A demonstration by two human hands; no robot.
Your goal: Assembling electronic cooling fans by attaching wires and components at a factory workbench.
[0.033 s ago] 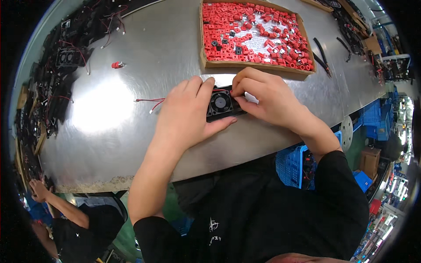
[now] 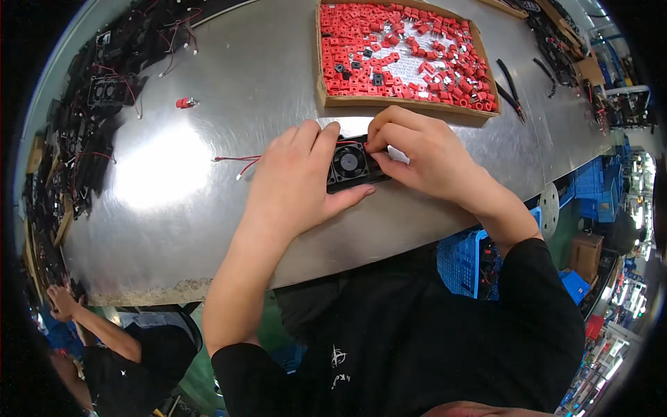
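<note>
Fingers of the left hand grasp the fan at frame centre; the right hand's bunch at its right side, their grip unclear. Top, right of centre, a box holds red parts, few black; lower right, a basket holds dark pieces.

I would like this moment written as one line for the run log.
left hand: holding black fan unit | right hand: at unit's right end | red wires: trailing left | box of red parts: beyond hands
</note>
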